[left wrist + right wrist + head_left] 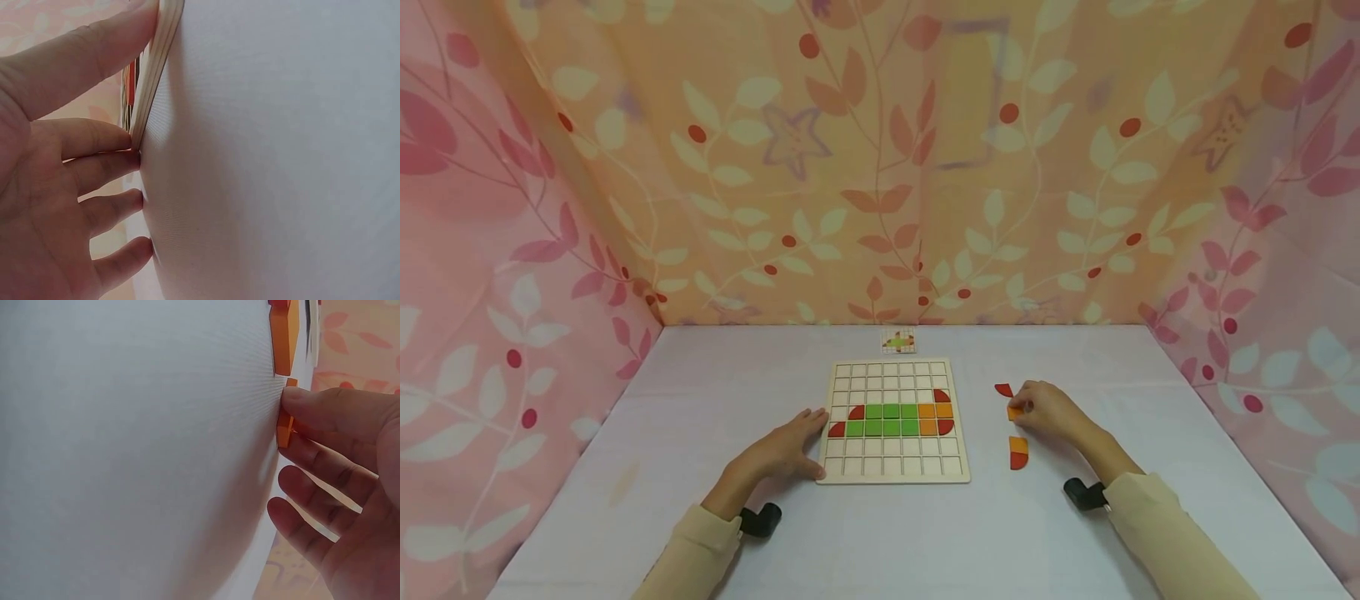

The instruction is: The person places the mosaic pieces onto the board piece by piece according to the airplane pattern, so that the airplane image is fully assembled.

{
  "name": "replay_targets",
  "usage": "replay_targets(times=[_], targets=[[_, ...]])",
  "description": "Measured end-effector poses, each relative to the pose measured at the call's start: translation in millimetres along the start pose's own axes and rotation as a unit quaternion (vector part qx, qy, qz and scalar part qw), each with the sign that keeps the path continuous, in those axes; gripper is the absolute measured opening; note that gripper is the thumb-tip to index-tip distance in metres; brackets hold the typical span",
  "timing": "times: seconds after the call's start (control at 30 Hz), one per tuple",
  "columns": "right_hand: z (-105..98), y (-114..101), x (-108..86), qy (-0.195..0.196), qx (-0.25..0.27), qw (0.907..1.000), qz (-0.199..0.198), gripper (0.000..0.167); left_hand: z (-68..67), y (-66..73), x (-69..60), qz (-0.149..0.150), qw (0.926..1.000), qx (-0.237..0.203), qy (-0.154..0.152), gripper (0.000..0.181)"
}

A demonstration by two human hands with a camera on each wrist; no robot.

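Note:
My left hand [786, 446] lies against the left side of a wooden grid board [891, 469], its fingers spread and the thumb by the near corner. In the left wrist view the fingertips meet the board's edge and the white cloth. Green square tiles [891, 427] fill the middle of a shape on the board, with orange tiles [928, 411] at its right and red quarter-round tiles [837, 430] at its ends. Right of the board, my right hand [1056, 410] pinches an orange tile [285, 430] between thumb and fingers, low at the cloth.
Beyond the right fingers lies a loose red tile [1003, 389]. Nearer to me, an orange tile [1018, 444] touches a red rounded tile [1018, 461]. Behind the board sits a small pattern card [898, 341]. Floral curtains [880, 208] surround the white-covered table [880, 542].

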State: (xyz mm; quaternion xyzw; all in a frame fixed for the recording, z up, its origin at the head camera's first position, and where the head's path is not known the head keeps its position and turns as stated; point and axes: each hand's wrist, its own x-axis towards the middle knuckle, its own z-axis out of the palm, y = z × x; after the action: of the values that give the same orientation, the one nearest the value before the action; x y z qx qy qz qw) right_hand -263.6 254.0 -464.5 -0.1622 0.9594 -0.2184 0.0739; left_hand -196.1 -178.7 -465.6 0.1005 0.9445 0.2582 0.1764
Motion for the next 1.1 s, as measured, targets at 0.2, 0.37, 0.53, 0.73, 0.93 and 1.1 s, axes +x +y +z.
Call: replay_targets(times=[0.2,0.37,0.53,0.73,0.93,1.1], targets=[[2.3,0.8,0.3,-0.003,-0.003,1.0000,0.004,0.022,1.9,-1.7,0.2,-0.003,1.0000,0.001,-0.002,0.095],[3.6,-0.2,0.7,-0.005,-0.004,0.9998,0.020,0.022,1.7,-2.7,0.9,-0.004,1.0000,0.000,-0.002,0.096],[2.1,-2.1,0.9,-0.005,-0.009,0.9996,0.025,0.022,-0.3,-1.8,1.0,-0.002,1.0000,-0.001,-0.004,0.095],[1.9,-0.6,1.5,-0.003,-0.019,0.9998,0.011,0.022,-1.1,-1.7,0.1,-0.001,1.0000,0.001,-0.005,0.094],[0.6,-0.1,3.3,-0.004,-0.034,0.9994,-0.008,0.022,-1.8,-0.2,0.5,-0.003,1.0000,-0.001,-0.002,0.095],[-2.2,-2.2,3.2,-0.002,-0.031,0.9993,-0.022,0.020,0.9,-0.8,2.1,-0.004,1.0000,-0.007,0.001,0.096]])
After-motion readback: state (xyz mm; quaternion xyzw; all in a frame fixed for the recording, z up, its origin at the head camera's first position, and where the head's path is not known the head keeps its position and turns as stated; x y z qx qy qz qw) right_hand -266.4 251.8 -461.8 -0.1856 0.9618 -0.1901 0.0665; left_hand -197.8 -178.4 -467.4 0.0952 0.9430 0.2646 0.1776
